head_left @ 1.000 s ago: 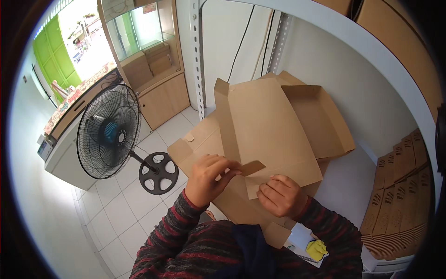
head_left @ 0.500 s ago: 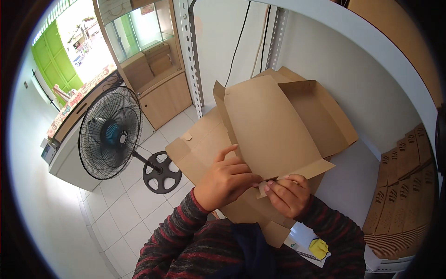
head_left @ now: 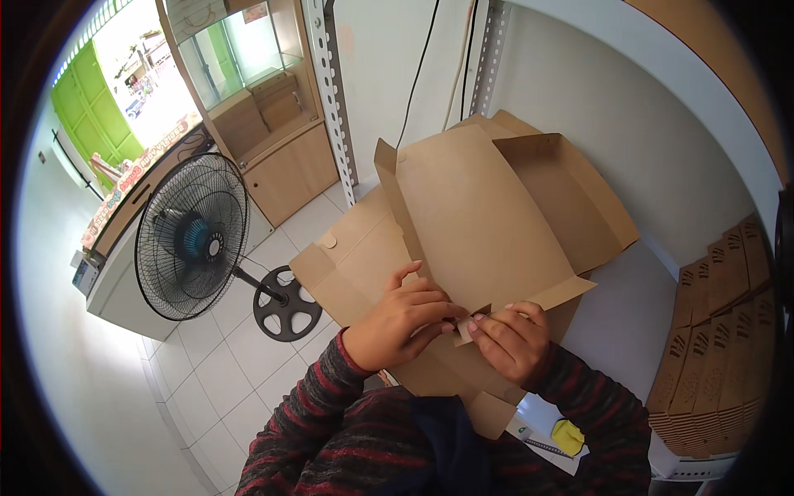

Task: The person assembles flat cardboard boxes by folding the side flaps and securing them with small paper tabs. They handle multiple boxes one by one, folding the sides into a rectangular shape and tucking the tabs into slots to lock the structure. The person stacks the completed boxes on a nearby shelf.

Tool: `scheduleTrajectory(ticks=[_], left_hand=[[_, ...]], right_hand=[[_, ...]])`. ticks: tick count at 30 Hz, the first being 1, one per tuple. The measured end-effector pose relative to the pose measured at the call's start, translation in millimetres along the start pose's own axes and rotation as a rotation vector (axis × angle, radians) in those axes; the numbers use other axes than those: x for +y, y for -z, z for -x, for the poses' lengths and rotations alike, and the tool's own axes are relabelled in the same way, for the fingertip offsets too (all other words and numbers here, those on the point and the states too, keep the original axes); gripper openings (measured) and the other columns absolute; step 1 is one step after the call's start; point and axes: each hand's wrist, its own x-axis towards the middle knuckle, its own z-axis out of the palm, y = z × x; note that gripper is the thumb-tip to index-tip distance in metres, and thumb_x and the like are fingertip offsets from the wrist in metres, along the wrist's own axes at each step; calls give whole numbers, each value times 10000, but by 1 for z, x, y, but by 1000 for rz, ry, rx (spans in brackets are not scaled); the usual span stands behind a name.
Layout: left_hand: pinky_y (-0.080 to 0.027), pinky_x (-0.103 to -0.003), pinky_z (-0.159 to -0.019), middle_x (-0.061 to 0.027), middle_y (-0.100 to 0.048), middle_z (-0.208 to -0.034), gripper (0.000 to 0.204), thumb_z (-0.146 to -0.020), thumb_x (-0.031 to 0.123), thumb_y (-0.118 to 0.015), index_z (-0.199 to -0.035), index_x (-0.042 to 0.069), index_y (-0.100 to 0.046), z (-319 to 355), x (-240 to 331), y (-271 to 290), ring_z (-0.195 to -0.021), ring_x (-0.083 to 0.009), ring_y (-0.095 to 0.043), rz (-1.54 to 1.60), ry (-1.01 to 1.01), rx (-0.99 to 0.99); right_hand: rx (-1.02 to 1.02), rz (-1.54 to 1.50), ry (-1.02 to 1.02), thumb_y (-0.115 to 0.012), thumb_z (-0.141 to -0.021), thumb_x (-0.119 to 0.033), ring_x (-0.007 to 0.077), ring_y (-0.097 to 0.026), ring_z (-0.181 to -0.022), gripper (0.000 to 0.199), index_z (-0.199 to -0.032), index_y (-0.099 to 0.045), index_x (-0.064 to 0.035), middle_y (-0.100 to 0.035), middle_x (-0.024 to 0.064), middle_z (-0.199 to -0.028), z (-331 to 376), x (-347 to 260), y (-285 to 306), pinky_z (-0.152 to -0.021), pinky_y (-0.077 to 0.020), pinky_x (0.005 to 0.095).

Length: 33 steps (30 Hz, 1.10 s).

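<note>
In front of me lies a brown cardboard box (head_left: 480, 215), partly folded, with side walls raised along its left and near edges. My left hand (head_left: 405, 322) is closed at its near left corner, fingers and thumb pinching the cardboard there, the index finger lifted. Against the same corner presses my right hand (head_left: 511, 343), its fingers closed on a small flap (head_left: 465, 332) of the box. The two hands nearly meet. Part of the corner is hidden under the fingertips. Flat cardboard sheets (head_left: 356, 240) lie beneath the box.
Another partly folded box (head_left: 571, 198) sits behind on the right. Stacked folded boxes (head_left: 715, 355) stand at far right. A yellow crumpled item (head_left: 567, 437) lies near my right forearm. Left are a standing fan (head_left: 194, 236) and a glass-fronted cabinet (head_left: 289, 174). A perforated metal post (head_left: 328, 99) rises behind.
Both hands stay at the same corner, with only slight finger movement against the flap. The whole view has shifted slightly.
</note>
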Motion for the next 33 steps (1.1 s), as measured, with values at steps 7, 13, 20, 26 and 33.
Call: scheduleTrajectory(ticks=[7,13,20,26,33], left_hand=[[-210,-531,-1110,-2,-635,-867,313,-819,86,-697,-1132,103,-696,3,-9,-7,-941,-199,-595,-56,-51,4],[-208,-526,-1108,9,-637,-868,377,-778,169,-763,-1147,126,-705,3,-8,-8,-949,-191,-598,-40,1,9],[-204,-519,-1117,15,-649,-863,354,-763,174,-779,-1112,158,-719,4,-9,-11,-960,-185,-609,-37,6,29],[-198,-515,-1127,21,-656,-860,331,-745,81,-749,-1064,167,-727,6,-11,-15,-956,-172,-610,-1,-29,80],[-267,-530,-1097,-3,-623,-899,129,-758,102,-740,-872,137,-691,-1,-1,-17,-996,-196,-580,-111,27,199]], right_hand=[[-16,-20,-79,-662,-801,-85,165,-632,-756,87,-874,-686,-44,-670,47,-867,-3,0,-3,-795,-463,342],[-56,-136,-256,-696,-748,-103,220,-627,-804,270,-1004,-674,-18,-649,89,-948,-5,7,-8,-801,-459,382],[-226,-249,-353,-788,-677,-158,197,-616,-901,369,-1011,-674,-52,-643,54,-959,-29,11,15,-909,-377,437],[-238,-257,-330,-774,-715,-166,182,-606,-804,194,-829,-640,-82,-630,19,-857,-22,18,13,-904,-372,431],[-203,-226,-343,-744,-745,-129,190,-597,-796,137,-814,-635,-84,-623,22,-831,-23,15,8,-903,-367,436]])
